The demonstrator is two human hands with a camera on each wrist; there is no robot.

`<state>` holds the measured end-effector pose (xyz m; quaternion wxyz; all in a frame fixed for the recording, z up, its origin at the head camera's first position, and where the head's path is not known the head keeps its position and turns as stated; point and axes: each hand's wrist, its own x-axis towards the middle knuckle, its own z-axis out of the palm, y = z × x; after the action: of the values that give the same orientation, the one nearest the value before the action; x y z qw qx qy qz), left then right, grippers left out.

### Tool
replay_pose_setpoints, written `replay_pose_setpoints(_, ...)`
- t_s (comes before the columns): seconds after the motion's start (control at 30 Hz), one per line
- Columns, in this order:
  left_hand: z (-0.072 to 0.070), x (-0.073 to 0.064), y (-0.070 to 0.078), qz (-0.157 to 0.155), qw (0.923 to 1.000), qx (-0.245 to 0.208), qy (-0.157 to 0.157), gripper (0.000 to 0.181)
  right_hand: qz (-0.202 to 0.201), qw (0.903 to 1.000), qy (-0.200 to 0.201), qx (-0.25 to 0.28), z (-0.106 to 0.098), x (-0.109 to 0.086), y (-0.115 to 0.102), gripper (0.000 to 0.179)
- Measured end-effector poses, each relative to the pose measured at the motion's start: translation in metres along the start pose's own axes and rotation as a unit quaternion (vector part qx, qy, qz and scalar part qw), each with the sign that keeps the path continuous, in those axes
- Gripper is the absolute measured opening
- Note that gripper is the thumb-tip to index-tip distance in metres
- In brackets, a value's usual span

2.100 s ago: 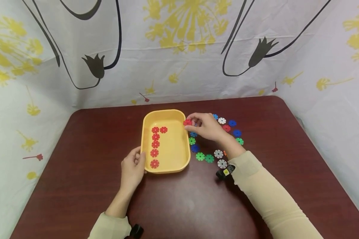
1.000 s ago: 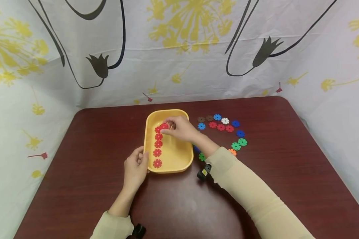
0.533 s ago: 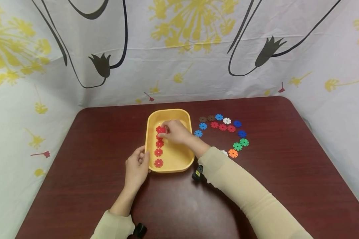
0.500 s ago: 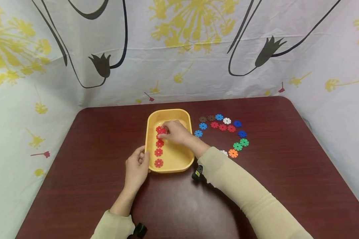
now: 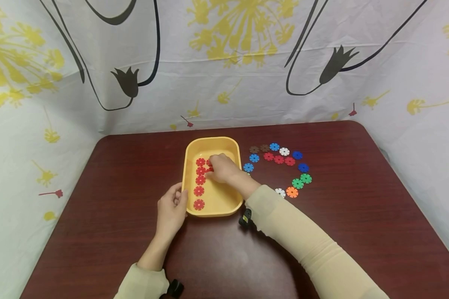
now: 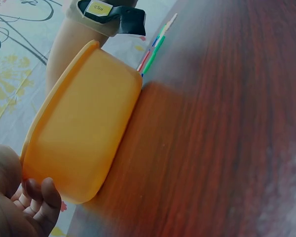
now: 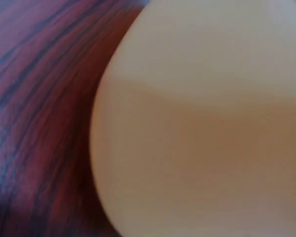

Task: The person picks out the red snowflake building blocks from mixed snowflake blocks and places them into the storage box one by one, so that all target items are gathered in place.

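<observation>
Yellow tray (image 5: 218,197), one. Red discs inside it (image 5: 199,180), seven visible, two of these partly covered by the right hand (image 5: 225,169). Discs visible outside the tray: red (image 5: 278,160), three; light blue (image 5: 252,159), three; dark blue (image 5: 297,156), two; brown (image 5: 263,149), two; white (image 5: 283,152), two; green (image 5: 297,184), two; orange (image 5: 290,193), one. Hands, two, counting the left hand (image 5: 172,210). Black wrist devices (image 5: 176,287), two. Table (image 5: 134,174), one.

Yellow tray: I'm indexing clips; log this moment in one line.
left hand: grips yellow tray; right hand: inside, at red discs; orange disc: outside
</observation>
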<state>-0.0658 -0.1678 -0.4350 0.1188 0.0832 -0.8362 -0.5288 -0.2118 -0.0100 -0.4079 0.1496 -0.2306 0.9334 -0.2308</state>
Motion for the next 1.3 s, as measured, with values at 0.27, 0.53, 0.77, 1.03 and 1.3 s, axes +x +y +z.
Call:
replay_pose_setpoints(0.27, 0.000, 0.000, 0.000, -0.004, 1.0000, 0.007, 0.001, 0.032, -0.083, 0.9852, 0.104, 0.108, -0.024, -0.010, 0.008, 0.037)
replay_pose_setpoints(0.53, -0.001, 0.002, 0.002, 0.008, 0.9998, 0.014, 0.007, 0.031, -0.106, 0.9443, 0.252, 0.183, -0.061, -0.024, 0.047, 0.023)
replay_pose_setpoints(0.77, -0.002, 0.001, 0.000, 0.008, 0.9997, 0.022, 0.001, 0.031, -0.059, 0.9572, 0.229, 0.166, -0.071, -0.042, 0.103, 0.025)
replay_pose_setpoints(1.03, -0.001, 0.000, 0.000, 0.000, 0.9997, 0.023, 0.003, 0.031, -0.005, 0.9833, 0.151, 0.102, -0.066, -0.055, 0.147, 0.026)
replay_pose_setpoints(1.3, -0.002, 0.001, 0.001, -0.006, 0.9997, 0.025, 0.003, 0.031, 0.034, 0.9962, 0.072, 0.035, -0.061, -0.061, 0.161, 0.029)
